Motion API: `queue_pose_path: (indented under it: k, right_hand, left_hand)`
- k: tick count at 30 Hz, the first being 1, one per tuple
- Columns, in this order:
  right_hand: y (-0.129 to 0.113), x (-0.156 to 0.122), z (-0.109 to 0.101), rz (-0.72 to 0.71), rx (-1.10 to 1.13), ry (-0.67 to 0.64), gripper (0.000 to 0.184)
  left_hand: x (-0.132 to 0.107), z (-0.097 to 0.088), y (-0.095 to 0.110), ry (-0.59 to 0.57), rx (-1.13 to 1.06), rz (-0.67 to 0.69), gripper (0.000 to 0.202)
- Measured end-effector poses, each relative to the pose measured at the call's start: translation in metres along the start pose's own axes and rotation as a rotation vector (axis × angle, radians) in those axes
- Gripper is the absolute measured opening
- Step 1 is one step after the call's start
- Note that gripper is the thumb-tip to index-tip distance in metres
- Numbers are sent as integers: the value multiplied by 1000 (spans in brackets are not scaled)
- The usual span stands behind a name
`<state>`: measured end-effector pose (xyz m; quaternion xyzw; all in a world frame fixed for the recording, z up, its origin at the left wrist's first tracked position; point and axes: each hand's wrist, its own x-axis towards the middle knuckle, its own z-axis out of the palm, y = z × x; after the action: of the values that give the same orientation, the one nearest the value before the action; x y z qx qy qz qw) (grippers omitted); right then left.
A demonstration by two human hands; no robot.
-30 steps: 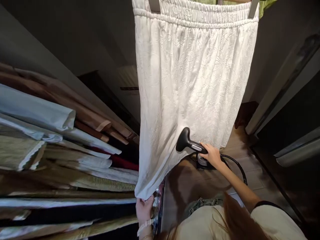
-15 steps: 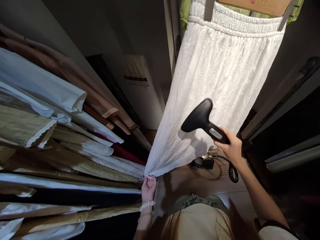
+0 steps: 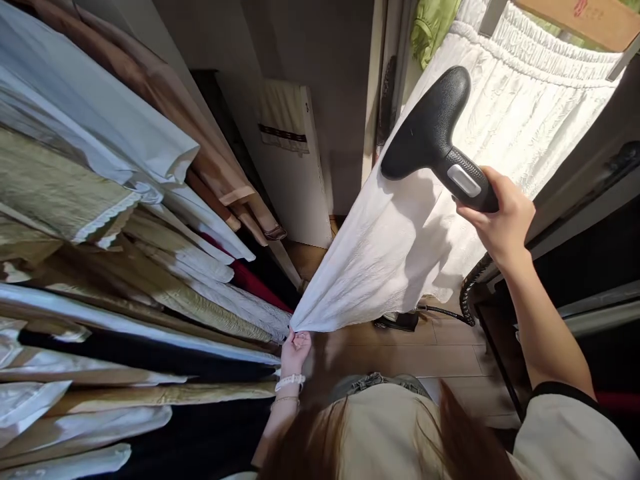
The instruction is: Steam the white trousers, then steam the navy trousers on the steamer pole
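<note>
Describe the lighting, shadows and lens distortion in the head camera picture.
Head view: bright light falls on the white skirt, with soft shadow below the garment steamer head; wide-angle distortion bows the hanging fabrics at left and enlarges the steamer head; the right hand shows no obvious blur.

The steamer head [image 3: 425, 127] is matt black plastic, its grip [image 3: 475, 180] finely ribbed around a smooth, pale silver button [image 3: 464, 180]. The white skirt [image 3: 520, 133] is soft matt cloth with a rough, embossed floral texture, while the lengths of fabric [image 3: 60, 187] beside it range from smooth sheen to matt weave, above a smooth wood-look floor [image 3: 400, 360].
</note>
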<state>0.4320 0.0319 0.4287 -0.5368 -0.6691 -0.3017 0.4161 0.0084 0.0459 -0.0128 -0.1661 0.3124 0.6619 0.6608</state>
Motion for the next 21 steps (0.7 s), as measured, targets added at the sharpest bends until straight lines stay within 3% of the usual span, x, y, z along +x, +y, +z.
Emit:
queue_pose_path:
  k: [8, 14, 21]
  right_hand:
    - [-4, -27, 60, 92, 24, -31, 58]
    - [-11, -66, 84, 38, 66, -254, 54]
    - [-43, -116, 118, -59, 181, -477, 51]
  left_hand:
    - [-14, -6, 16, 12, -67, -50, 19]
    - [-26, 0, 29, 12, -68, -81, 19]
    - [-42, 11, 33, 39, -31, -100, 24]
